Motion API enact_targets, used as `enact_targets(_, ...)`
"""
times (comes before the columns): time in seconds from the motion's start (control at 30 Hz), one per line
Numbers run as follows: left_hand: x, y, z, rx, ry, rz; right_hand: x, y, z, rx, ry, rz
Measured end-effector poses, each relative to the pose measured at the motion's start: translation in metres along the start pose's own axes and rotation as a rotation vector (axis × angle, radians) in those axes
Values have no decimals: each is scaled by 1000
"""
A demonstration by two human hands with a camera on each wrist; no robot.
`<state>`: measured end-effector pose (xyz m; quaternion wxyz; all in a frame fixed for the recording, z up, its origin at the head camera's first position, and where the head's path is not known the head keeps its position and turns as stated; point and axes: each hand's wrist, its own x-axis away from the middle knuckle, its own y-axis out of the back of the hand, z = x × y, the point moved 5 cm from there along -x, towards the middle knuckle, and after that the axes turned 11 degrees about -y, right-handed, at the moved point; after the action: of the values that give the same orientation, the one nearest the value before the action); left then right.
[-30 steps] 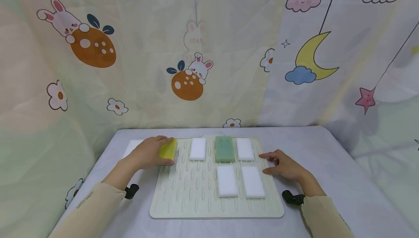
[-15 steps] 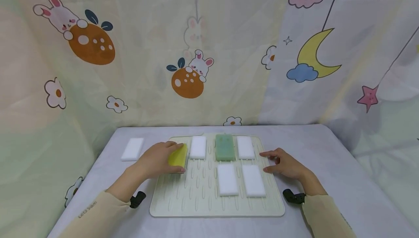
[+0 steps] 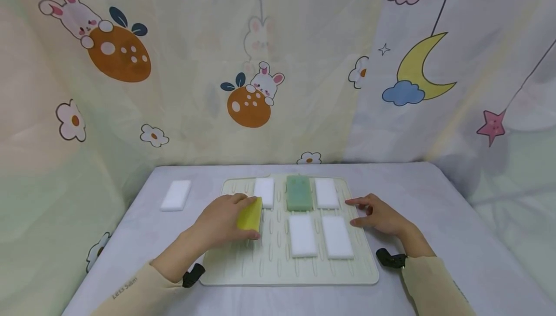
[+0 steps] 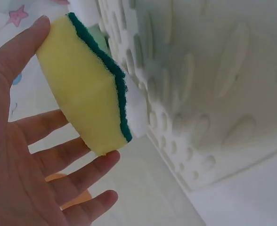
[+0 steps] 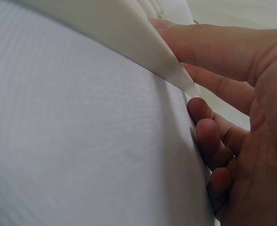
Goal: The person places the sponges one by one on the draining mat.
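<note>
My left hand point(image 3: 221, 219) pinches a yellow sponge point(image 3: 249, 215) between thumb and fingertips, above the left part of a cream ridged mat point(image 3: 278, 270). The left wrist view shows the dark green scouring layer point(image 4: 103, 59) on the sponge's face toward the mat, with the hand point(image 4: 23, 169) along its yellow side. At the mat's right edge rests my right hand point(image 3: 380, 217), thumb and index fingertips on the mat and the other fingers loosely bent. In the right wrist view that thumb point(image 5: 214, 44) lies over the mat's rim point(image 5: 115, 33).
Several white sponge blocks point(image 3: 303, 235) lie on the mat, two in its front right part. A green block point(image 3: 299, 193) sits in the back row between white ones. Another white block point(image 3: 175, 195) lies on the white tablecloth point(image 3: 438, 210) left of the mat. A printed curtain point(image 3: 191, 55) hangs behind.
My left hand has carried the yellow sponge rightward and a little toward me over the mat, partly covering the back-left white block. The right hand stays at the mat's edge.
</note>
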<state>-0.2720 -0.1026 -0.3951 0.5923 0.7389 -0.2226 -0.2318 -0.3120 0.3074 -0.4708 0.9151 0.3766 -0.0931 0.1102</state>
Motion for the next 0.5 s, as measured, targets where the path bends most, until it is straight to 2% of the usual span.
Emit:
enact_targets(0.27,0,-10,-20,12,4,11,-1,2,-1,10,-4,-1)
enact_targets(0.5,-1,-24,-29,24,8,51,-4,1,-3,22,-9,-2)
